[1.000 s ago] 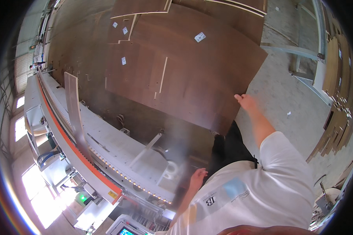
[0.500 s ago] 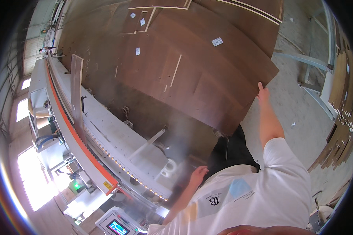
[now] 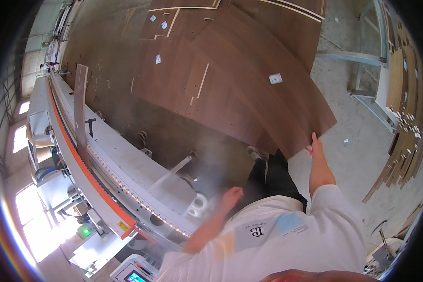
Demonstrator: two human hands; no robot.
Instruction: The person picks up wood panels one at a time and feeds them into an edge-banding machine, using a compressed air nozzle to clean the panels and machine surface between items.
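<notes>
My right hand (image 3: pixel 316 144) is closed on the near edge of a large dark brown wood panel (image 3: pixel 286 108), close to its right corner. The thumb side shows along the edge; the other fingers are partly hidden. This panel bears a small white label (image 3: pixel 275 79) and lies aslant over a wide layer of other brown panels (image 3: pixel 174 84), its near end sticking out past them. In front of my body, at the left, my left hand (image 3: pixel 233 196) hovers beside my dark trousers with loosely bent fingers. I see nothing in it.
To the left runs a long machine (image 3: pixel 127 164) with an orange strip and a row of rollers; a narrow board (image 3: pixel 81 108) stands upright on it. Its control screen (image 3: pixel 135 276) is at the bottom. At right are a metal frame (image 3: pixel 355 56) and stacked wood strips (image 3: pixel 404 145).
The labelled panel has swung toward me and to the right, with my right hand moving nearer on its edge. The left hand has shifted slightly left and up.
</notes>
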